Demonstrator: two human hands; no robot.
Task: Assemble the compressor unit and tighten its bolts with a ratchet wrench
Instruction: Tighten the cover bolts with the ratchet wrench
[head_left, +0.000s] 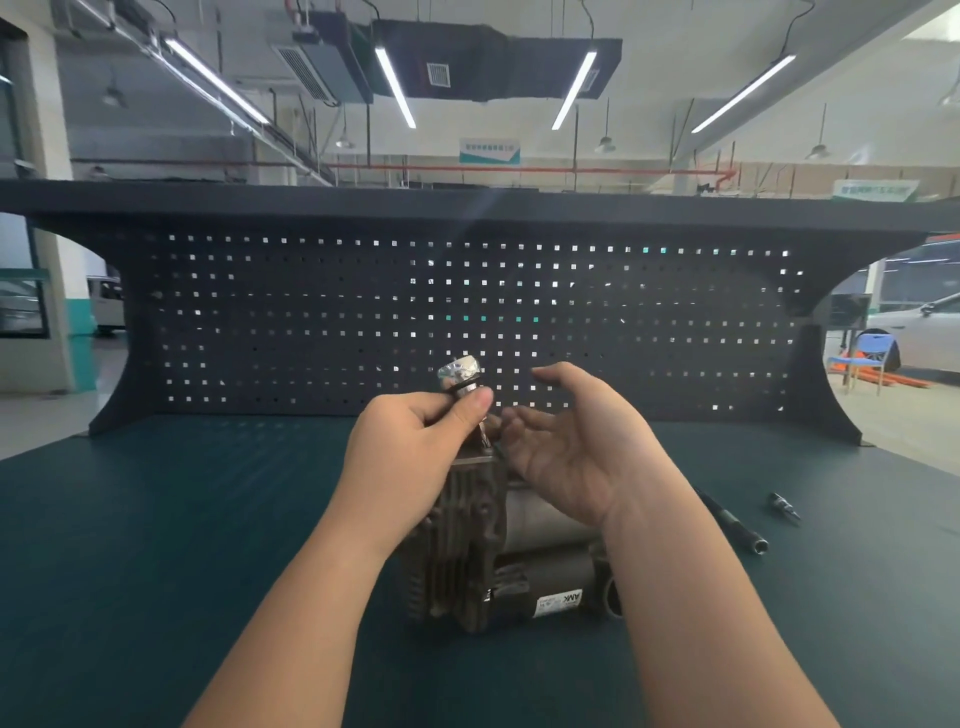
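The grey finned compressor unit (467, 540) stands on the green bench mat, its black motor cylinder (556, 587) lying to the right with an AMK label. My left hand (410, 441) is shut on the chrome ratchet wrench (460, 371), whose shiny head sticks up above my fingers while its lower end points down at the top of the compressor. My right hand (576, 447) hovers just right of the wrench with palm turned up and fingers apart, holding nothing. My forearms hide part of the compressor body.
A long black extension bar (732, 522) and a small bit (784, 506) lie on the mat to the right. A black pegboard back panel (467, 312) rises behind the bench mat (182, 519). A blue chair (862, 358) stands far right.
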